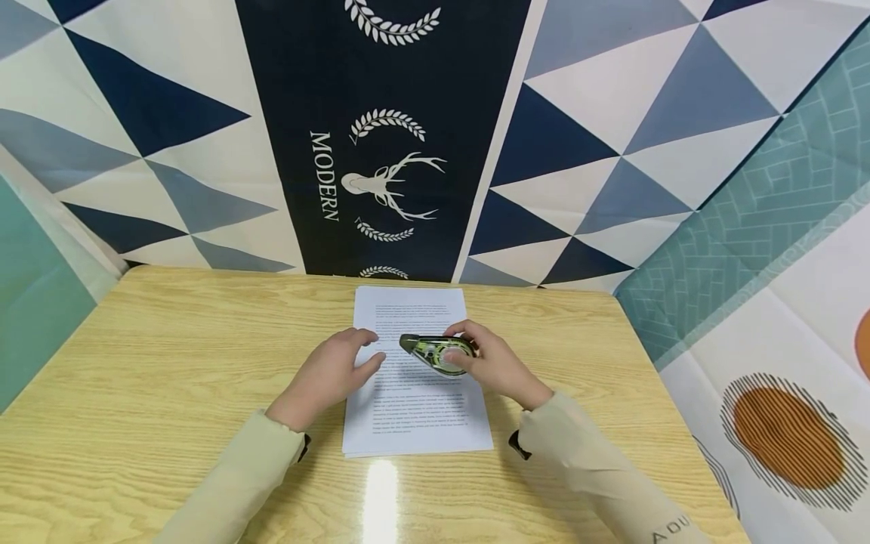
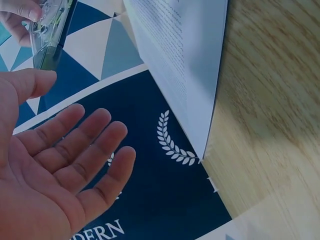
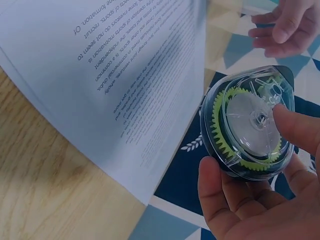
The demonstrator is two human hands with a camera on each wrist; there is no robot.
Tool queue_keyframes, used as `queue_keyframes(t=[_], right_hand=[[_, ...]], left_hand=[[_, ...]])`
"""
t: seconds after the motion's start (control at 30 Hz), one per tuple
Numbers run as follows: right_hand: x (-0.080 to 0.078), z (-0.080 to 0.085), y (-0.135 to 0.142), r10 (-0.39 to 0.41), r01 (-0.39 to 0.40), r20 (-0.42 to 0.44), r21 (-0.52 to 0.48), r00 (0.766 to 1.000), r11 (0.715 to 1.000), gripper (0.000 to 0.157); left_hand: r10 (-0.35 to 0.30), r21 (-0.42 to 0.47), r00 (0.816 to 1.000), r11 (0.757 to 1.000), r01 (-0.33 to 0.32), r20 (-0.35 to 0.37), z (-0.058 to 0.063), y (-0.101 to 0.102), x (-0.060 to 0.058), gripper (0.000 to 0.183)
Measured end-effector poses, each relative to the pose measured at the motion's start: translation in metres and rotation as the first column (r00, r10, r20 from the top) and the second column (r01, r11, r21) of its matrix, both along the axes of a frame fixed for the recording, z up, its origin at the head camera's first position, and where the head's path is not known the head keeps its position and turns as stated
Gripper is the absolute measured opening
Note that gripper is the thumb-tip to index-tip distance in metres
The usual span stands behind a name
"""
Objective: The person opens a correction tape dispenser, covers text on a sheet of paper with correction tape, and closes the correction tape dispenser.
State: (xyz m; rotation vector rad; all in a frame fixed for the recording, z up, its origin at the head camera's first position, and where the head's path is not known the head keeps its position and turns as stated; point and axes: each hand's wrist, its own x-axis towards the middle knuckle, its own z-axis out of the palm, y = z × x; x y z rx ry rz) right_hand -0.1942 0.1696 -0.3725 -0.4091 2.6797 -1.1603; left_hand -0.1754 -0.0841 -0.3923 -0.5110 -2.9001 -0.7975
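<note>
A correction tape dispenser (image 1: 435, 352) with a clear shell, green gear wheel and dark cap is held above the printed pages by my right hand (image 1: 491, 361). In the right wrist view the thumb lies on the clear face of the correction tape (image 3: 250, 125), with the fingers behind it. My left hand (image 1: 333, 370) hovers over the left edge of the paper stack (image 1: 435, 408), apart from the dispenser. Its fingers are relaxed and bent a little, and the palm (image 2: 45, 185) holds nothing in the left wrist view.
The stack lies on a wooden table (image 1: 204, 355), near its far edge. Behind stands a patterned cloth backdrop (image 1: 387, 151) with triangles and a deer head. Another printed cloth (image 1: 782, 340) hangs along the right side. Light glares on the tabletop in front of the paper.
</note>
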Motion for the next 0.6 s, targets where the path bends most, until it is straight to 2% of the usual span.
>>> queue_keyframes(t=[0.33, 0.6], right_hand=[[-0.001, 0.000, -0.006, 0.067, -0.066, -0.044, 0.015, 0.997, 0.998, 0.028], [0.000, 0.002, -0.013, 0.108, -0.107, -0.062, 0.017, 0.992, 0.994, 0.028]], left_hand=[[-0.045, 0.009, 0.999, 0.999, 0.046, -0.024, 0.006, 0.003, 0.003, 0.036], [-0.056, 0.017, 0.998, 0.998, 0.057, -0.042, 0.005, 0.004, 0.002, 0.036]])
